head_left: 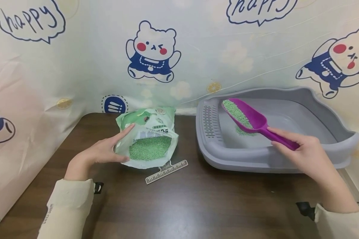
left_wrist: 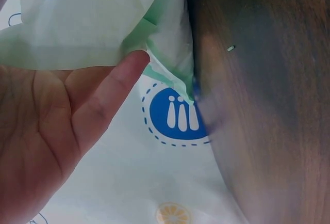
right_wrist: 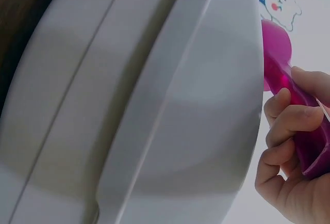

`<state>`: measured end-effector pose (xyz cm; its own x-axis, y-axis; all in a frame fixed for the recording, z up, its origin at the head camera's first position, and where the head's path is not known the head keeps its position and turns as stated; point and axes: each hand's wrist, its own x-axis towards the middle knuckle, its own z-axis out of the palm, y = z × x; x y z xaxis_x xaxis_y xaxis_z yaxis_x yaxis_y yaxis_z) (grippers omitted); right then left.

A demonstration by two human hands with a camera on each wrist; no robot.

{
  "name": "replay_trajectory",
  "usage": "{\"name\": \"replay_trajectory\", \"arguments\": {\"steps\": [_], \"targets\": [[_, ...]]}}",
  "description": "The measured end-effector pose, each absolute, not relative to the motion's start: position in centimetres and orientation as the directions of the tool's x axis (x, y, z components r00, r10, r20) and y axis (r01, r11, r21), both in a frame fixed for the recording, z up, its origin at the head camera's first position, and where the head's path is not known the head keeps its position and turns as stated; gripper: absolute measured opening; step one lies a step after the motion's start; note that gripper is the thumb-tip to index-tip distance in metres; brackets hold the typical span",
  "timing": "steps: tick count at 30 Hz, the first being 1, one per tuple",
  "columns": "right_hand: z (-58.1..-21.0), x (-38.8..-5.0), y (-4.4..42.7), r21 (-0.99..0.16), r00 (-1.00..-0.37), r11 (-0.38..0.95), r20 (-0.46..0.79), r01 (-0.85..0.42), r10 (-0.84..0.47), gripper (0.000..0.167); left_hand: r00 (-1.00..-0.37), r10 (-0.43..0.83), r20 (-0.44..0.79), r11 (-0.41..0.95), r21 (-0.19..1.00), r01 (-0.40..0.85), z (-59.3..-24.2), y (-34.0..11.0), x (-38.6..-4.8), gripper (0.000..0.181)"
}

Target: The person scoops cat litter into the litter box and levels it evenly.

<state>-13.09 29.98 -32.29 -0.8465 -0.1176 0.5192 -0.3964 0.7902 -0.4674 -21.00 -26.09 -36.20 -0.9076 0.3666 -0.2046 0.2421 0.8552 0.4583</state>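
Right hand [head_left: 306, 151]: fingers and thumb wrapped round the handle of a purple plastic scoop [head_left: 255, 116] with a long, trough-shaped blade. The scoop is held over the left part of the tray, blade pointing away to the left; its load of small green pellets [head_left: 237, 114] lies along the blade's left side.

Left hand [head_left: 103, 151]: not clenched; thumb and fingers spread, mostly straight, touching the left side of a green-and-white printed plastic bag [head_left: 148, 131]. The bag's mouth gapes toward the person, with green pellets visible inside.

Beneath the scoop, a small patch of pellets [head_left: 241, 131] rests on the floor of a grey, high-sided plastic tray [head_left: 242, 162] with a slotted strip at its left. Most of the visible floor is bare.

Progress, by judgement: early. Some pellets are in the tray; the scoop's load and the bag's remaining contents are not. Quantity required cannot be determined.

Condition: scoop and tray show no visible damage; bag walls creased.

A clear ruler-shaped clip [head_left: 166, 172] lies on the dark wooden table [head_left: 179, 205], just before the bag.
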Motion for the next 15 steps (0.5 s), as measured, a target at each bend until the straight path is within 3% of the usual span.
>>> {"name": "replay_trajectory", "arguments": {"steps": [15], "targets": [[-31.3, -14.0, 33.6, -0.454, -0.904, 0.857, 0.425, -0.246, -0.035, 0.044, -0.911, 0.356, -0.211, 0.864, 0.446, 0.234, -36.2, -26.1, -20.9, 0.111]]}}
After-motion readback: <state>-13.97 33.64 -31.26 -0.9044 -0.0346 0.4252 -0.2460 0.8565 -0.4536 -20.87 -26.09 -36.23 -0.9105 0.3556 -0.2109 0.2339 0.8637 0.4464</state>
